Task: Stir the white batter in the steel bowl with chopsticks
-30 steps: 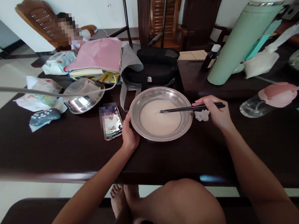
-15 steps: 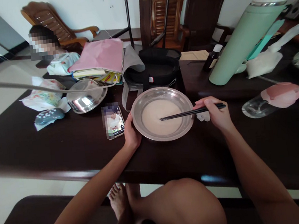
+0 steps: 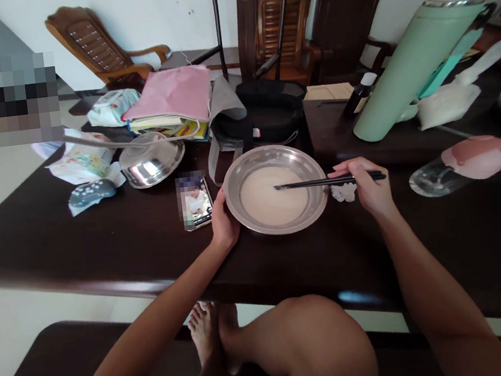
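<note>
A wide metal bowl [image 3: 324,200] stands on the dark table in front of me, holding a pale, milky liquid [image 3: 273,206]. My left hand [image 3: 225,224] grips the bowl's left rim, its fingers partly hidden beneath the side. Black chopsticks [image 3: 317,183] are pinched in my right hand [image 3: 370,185] at the bowl's right. Their tips dip into the liquid near the middle. Just left of my left hand lies a phone [image 3: 198,203] with a lit, partly blurred screen. A crumpled white scrap [image 3: 344,192] sits between the bowl and my right hand.
An upturned metal bowl [image 3: 150,163], a game controller [image 3: 92,193] and a tissue pack [image 3: 82,159] are at left. Behind stand a black bag [image 3: 268,104] and papers under a pink folder [image 3: 172,94]. At right are a green thermos [image 3: 417,66] and a pink-topped bottle [image 3: 473,159].
The chopstick tips have moved slightly right and away from me in the liquid. My left hand keeps its hold on the bowl. The person at the left has shifted toward the frame's edge.
</note>
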A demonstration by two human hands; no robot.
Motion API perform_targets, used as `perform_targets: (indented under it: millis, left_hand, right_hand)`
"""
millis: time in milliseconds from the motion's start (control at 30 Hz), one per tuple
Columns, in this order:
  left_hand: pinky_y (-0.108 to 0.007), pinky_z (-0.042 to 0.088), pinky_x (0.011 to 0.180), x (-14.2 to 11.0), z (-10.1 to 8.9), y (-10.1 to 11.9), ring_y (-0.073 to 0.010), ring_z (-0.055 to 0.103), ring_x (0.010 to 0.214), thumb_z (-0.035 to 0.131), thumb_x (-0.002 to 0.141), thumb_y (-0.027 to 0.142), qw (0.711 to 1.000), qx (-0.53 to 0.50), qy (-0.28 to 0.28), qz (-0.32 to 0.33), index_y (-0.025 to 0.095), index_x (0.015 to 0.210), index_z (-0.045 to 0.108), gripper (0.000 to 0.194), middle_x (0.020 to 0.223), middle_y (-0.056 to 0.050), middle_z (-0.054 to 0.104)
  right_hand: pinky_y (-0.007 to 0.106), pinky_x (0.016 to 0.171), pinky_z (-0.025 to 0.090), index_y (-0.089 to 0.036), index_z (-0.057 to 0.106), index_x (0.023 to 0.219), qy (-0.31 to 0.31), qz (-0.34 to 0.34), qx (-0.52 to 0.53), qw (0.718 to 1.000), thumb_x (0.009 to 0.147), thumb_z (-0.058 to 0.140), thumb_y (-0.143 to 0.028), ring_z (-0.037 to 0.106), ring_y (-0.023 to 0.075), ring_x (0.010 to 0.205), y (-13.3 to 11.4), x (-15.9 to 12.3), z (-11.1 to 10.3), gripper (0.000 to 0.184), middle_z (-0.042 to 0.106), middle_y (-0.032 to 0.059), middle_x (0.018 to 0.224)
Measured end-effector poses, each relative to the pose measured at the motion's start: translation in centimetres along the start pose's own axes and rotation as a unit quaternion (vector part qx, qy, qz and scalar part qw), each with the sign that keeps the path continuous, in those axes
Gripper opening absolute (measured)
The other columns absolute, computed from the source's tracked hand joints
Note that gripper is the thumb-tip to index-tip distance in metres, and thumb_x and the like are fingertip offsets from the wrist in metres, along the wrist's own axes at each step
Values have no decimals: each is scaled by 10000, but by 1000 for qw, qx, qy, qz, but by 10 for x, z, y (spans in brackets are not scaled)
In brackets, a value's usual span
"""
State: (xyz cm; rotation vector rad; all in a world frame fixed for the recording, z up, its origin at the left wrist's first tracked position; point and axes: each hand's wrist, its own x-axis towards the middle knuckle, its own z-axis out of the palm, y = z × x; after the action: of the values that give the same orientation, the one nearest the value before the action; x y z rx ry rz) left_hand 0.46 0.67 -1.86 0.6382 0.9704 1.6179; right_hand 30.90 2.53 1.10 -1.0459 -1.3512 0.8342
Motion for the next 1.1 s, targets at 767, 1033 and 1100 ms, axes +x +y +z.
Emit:
perform_targets:
  millis: [767, 1033, 1100]
  left_hand:
    - [-405, 544, 1132, -1, -1, 0, -303, 691, 1306, 636, 897, 426, 1000, 18, 8, -3, 222, 1054, 769, 290, 1215, -51, 812]
    - [-393, 514, 1164, -1, -1, -1, -289, 673, 1321, 637, 908, 400, 1000, 18, 10, 4, 219, 1091, 778, 294, 1257, -51, 803]
    - [-396, 506, 1166, -2, -1, -1, -288, 681, 1298, 622, 931, 395, 999, 37, 13, 12, 215, 1092, 777, 287, 1242, -53, 805]
  right_hand:
    - [364, 707, 678, -260, 827, 920, -10, 5, 0, 1000, 954, 690, -631, 801, 215, 695, -4, 0, 5, 397, 837, 36, 765]
    - [324, 676, 661, -261, 827, 922, 3, 7, 9, 1000, 966, 693, -606, 797, 194, 689, -6, 0, 5, 373, 836, 27, 763]
    - [331, 708, 669, -271, 833, 904, -13, 4, 8, 1000, 950, 709, -618, 802, 197, 706, -7, 0, 6, 371, 837, 23, 761]
